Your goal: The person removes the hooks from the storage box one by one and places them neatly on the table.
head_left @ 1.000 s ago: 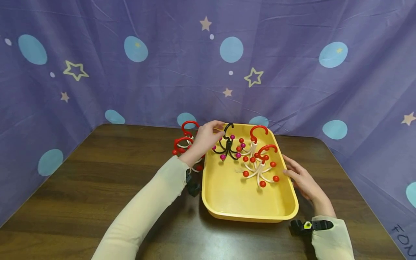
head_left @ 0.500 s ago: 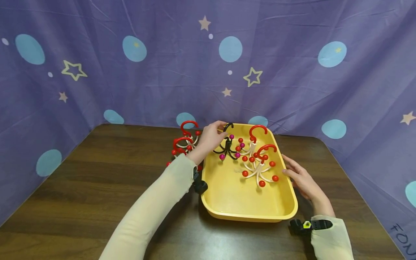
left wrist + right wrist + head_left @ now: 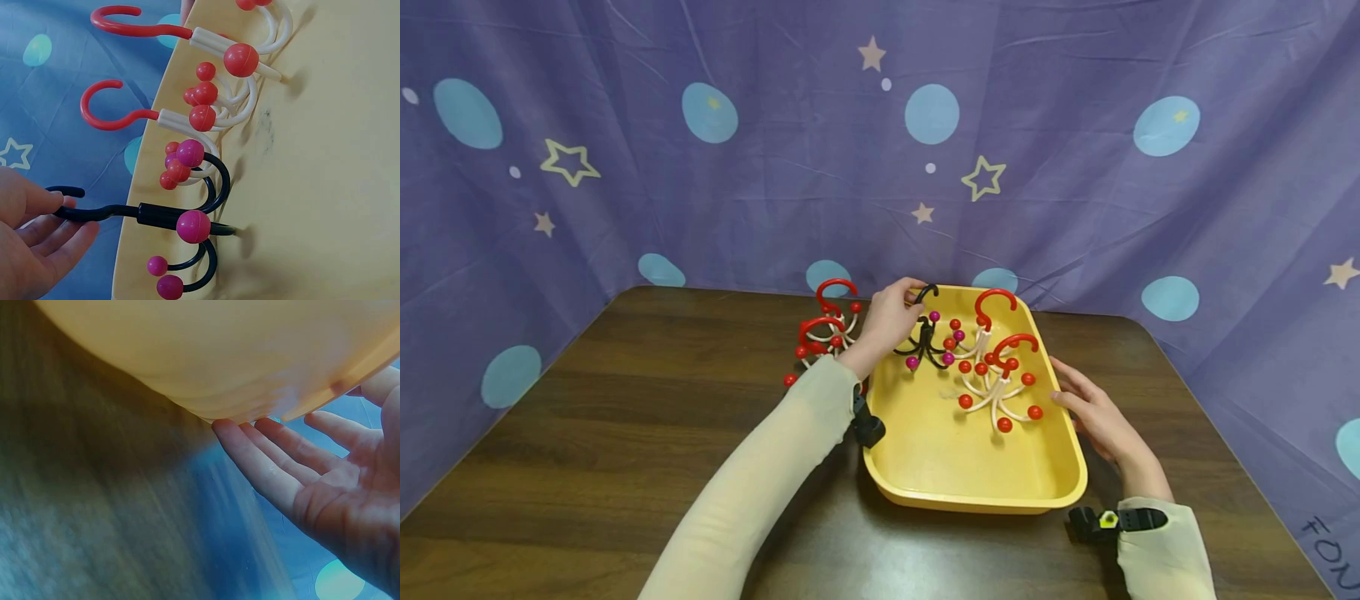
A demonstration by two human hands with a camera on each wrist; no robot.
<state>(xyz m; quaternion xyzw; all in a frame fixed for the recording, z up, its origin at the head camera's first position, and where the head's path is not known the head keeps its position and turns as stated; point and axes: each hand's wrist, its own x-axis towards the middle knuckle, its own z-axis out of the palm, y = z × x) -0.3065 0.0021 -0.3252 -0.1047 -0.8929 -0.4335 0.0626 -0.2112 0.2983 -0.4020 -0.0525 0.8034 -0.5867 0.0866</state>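
Note:
In the head view a yellow tray (image 3: 977, 467) holds a black claw-like hanger (image 3: 924, 337) with magenta ball tips, standing near the back left corner. My left hand (image 3: 883, 321) reaches over the tray's left rim. Its thumb and fingers (image 3: 69, 240) pinch the hanger's curved black hook, as the left wrist view shows. Two white hangers with red hooks and red balls stand to the right: one at the back (image 3: 983, 337), one nearer (image 3: 997, 392). Beside the tray's right wall is my right hand (image 3: 1105, 417), its straight fingertips touching the outside.
Left of the tray, partly behind my left arm, two more red-hooked white hangers stand on the brown wooden table (image 3: 700, 375), one rear (image 3: 837, 329), one front (image 3: 815, 350). A purple star-patterned curtain (image 3: 820, 192) hangs behind the table.
My left hand has shifted slightly right, nearer the black hook, and its wrist now overlaps the tray's left edge. The right hand and tray stay put.

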